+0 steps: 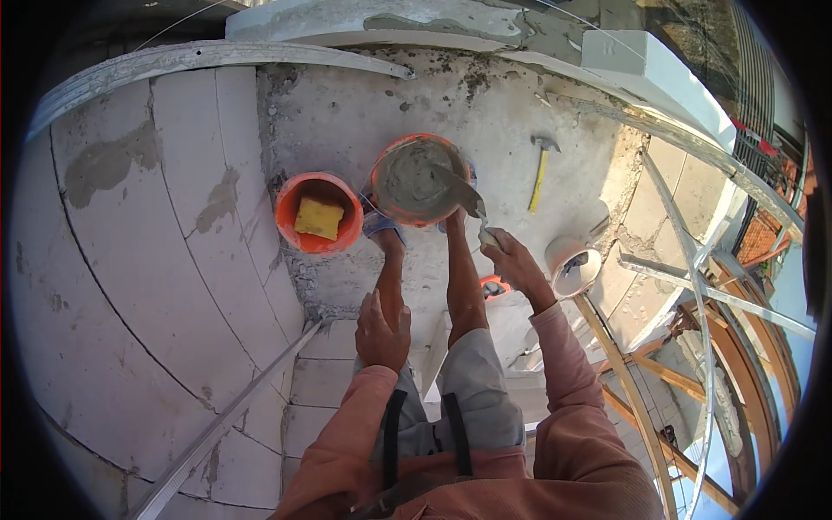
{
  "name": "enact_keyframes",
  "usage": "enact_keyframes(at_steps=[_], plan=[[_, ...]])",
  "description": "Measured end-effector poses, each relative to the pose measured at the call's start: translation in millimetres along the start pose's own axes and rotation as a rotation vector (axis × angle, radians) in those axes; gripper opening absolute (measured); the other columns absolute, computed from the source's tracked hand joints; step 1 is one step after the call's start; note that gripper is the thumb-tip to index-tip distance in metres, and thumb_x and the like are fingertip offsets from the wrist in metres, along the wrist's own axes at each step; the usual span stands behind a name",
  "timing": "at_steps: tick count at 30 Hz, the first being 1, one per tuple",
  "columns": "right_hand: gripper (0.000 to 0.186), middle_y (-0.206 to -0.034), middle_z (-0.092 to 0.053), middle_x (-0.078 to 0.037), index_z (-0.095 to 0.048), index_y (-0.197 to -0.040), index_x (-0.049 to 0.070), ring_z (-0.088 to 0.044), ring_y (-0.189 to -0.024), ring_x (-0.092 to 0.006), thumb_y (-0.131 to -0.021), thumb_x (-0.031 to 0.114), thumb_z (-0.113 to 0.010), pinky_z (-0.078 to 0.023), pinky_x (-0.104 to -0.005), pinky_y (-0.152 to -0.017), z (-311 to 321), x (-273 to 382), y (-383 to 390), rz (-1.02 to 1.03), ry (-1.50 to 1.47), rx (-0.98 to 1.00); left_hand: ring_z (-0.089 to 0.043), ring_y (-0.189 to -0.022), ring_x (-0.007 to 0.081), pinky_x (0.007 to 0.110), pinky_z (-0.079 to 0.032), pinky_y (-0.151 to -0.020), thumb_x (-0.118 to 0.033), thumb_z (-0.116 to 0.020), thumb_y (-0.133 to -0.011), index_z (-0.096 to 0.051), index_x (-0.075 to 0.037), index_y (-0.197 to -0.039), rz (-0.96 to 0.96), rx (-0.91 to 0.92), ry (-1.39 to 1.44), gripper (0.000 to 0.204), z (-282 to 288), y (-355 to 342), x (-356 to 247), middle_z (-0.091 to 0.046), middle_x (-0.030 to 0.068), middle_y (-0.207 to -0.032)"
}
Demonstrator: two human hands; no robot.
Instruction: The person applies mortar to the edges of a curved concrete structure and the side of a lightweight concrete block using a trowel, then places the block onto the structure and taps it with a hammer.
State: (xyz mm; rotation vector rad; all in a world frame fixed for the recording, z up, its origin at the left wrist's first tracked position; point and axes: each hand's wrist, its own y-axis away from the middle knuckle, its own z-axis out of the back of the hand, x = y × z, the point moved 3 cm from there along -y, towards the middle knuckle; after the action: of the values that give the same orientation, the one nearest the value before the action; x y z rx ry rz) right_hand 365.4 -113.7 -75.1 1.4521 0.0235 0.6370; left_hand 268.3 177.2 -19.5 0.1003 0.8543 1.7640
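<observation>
right hand (510, 258) holds trowel (463, 192) at mortar bucket (422, 136).

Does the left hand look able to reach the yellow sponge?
Probably yes, perhaps with a lean: the left hand seems empty, and nothing covers the yellow sponge in the open orange bucket.

A wall (156, 269) of pale blocks fills the left of the frame, its joints dark, with grey smears (113, 160) at upper left. The floor (347, 104), upper centre, is rough grey concrete. Sunlight brightens blocks (663, 178) at right; timber beams (637, 407) slant across the lower right.
</observation>
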Motion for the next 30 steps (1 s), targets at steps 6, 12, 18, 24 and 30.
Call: enact_keyframes(at_steps=[6, 12, 18, 24, 30], plan=[[0.047, -0.109, -0.067, -0.032, -0.061, -0.122, -0.001, -0.065, -0.109, -0.0464, -0.101, 0.041, -0.054, -0.052, -0.0566, -0.092, -98.9, -38.2, -141.6, 0.134, 0.599, -0.218, -0.053, -0.131, 0.0412, 0.051, -0.046, -0.106, -0.033, -0.073, -0.091, -0.043, -0.005, -0.147, 0.071, -0.026, 0.044, 0.069, -15.2, 12.2, -7.7, -0.053, 0.0217, -0.144], [0.045, -0.084, -0.068, -0.022, -0.064, -0.114, -0.001, -0.071, -0.078, -0.0315, -0.100, 0.042, -0.059, -0.056, -0.0453, -0.068, -100.0, -49.1, -132.8, 0.139, 0.349, -0.106, -0.053, -0.132, 0.0412, 0.050, -0.044, -0.109, -0.032, -0.072, -0.091, -0.043, -0.002, -0.147, 0.153, 0.013, 0.079, 0.069, -37.8, 32.7, -9.3, -0.052, 0.0219, -0.144], [0.040, -0.066, -0.055, -0.003, -0.064, -0.105, 0.005, -0.057, -0.054, -0.0127, -0.098, 0.044, -0.063, -0.045, -0.0301, -0.049, -35.1, -78.1, -47.8, -0.011, -0.141, 0.175, -0.051, -0.134, 0.0394, 0.049, -0.043, -0.110, -0.033, -0.071, -0.093, -0.043, -0.004, -0.148, 0.186, 0.022, 0.091, 0.068, -45.4, 36.5, -10.2, -0.052, 0.0201, -0.146], [0.035, -0.071, -0.055, -0.002, -0.060, -0.098, 0.005, -0.051, -0.052, -0.0113, -0.101, 0.040, -0.060, -0.042, -0.0289, -0.049, -46.1, -66.4, -56.2, 0.072, -0.209, 0.295, -0.052, -0.133, 0.0409, 0.051, -0.045, -0.108, -0.034, -0.073, -0.091, -0.043, -0.005, -0.148, 0.192, -0.001, 0.062, 0.070, -48.3, 40.0, -4.9, -0.052, 0.0206, -0.146], [0.048, -0.077, -0.059, -0.004, -0.059, -0.131, -0.002, -0.053, -0.059, -0.0093, -0.103, 0.036, -0.053, -0.042, -0.0261, -0.052, 1.9, 23.3, -67.7, 0.402, -0.377, 0.081, -0.052, -0.133, 0.0411, 0.052, -0.046, -0.106, -0.036, -0.073, -0.091, -0.043, -0.006, -0.148, 0.197, -0.026, 0.082, 0.071, -57.1, 46.1, 1.4, -0.052, 0.0211, -0.145]])
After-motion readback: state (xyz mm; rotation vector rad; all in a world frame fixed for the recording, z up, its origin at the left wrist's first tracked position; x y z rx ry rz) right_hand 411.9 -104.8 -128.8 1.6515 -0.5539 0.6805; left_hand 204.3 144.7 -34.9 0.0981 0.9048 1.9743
